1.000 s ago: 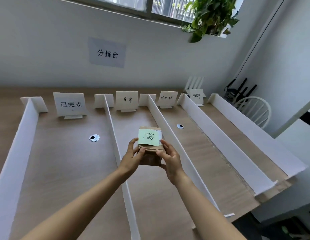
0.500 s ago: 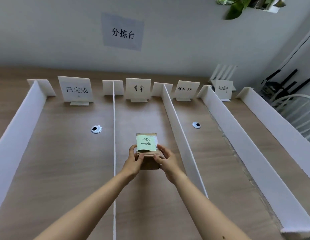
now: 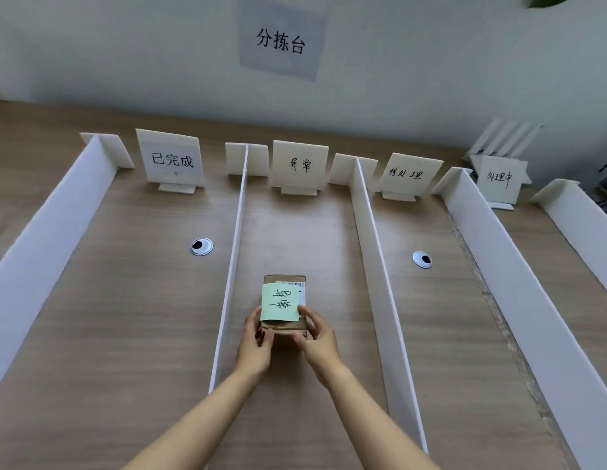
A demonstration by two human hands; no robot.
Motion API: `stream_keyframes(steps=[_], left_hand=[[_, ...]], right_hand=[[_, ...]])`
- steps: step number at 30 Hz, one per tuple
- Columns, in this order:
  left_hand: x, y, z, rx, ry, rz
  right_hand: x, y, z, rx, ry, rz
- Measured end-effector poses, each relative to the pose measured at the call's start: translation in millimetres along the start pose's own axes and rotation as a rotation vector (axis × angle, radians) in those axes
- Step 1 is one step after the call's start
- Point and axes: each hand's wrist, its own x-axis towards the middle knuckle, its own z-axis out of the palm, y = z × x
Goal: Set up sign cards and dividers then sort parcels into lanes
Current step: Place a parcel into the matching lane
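A small brown parcel [image 3: 284,329] with a green sticky note [image 3: 280,302] on top sits in the second lane from the left. My left hand [image 3: 255,344] grips its near left side and my right hand [image 3: 318,339] grips its near right side. White dividers [image 3: 231,262] [image 3: 376,266] wall this lane. Several sign cards stand at the lanes' far ends; the one heading this lane [image 3: 299,164] carries handwriting like the note's. The far-left card [image 3: 171,159] is printed.
Two more dividers [image 3: 505,266] [image 3: 48,239] bound the outer lanes. Round cable grommets [image 3: 201,246] [image 3: 422,259] sit in the wooden table. A paper sign [image 3: 281,40] hangs on the wall behind. Spare white pieces [image 3: 505,137] lean at the far right.
The parcel has come down from above the lane to the table surface, both hands still on it. My view has turned down and left, closer to the lanes.
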Motion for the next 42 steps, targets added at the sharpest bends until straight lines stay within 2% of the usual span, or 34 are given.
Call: stream_keyframes(steps=[5, 14, 18, 24, 31, 36, 42], left_hand=[[25, 15, 11, -0.15, 0.162, -0.11], [102, 41, 22, -0.151, 0.376, -0.185], [135, 65, 26, -0.095, 0.423, -0.289], [172, 82, 20, -0.095, 0.36, -0.304], [173, 72, 23, -0.039, 0.156, -0.29], [166, 68, 19, 0.065, 0.153, -0.261], [152, 64, 14, 0.079, 0.115, -0.26]], right_hand=[[34, -7, 11, -0.085, 0.026, -0.046], [109, -37, 33, -0.218, 0.028, -0.099], [147, -47, 41, -0.307, 0.019, -0.108], [198, -62, 58, -0.394, 0.014, -0.125], [234, -78, 77, -0.411, 0.014, -0.143], [242, -85, 81, -0.435, 0.017, -0.132], [239, -96, 80, -0.604, -0.132, -0.113]])
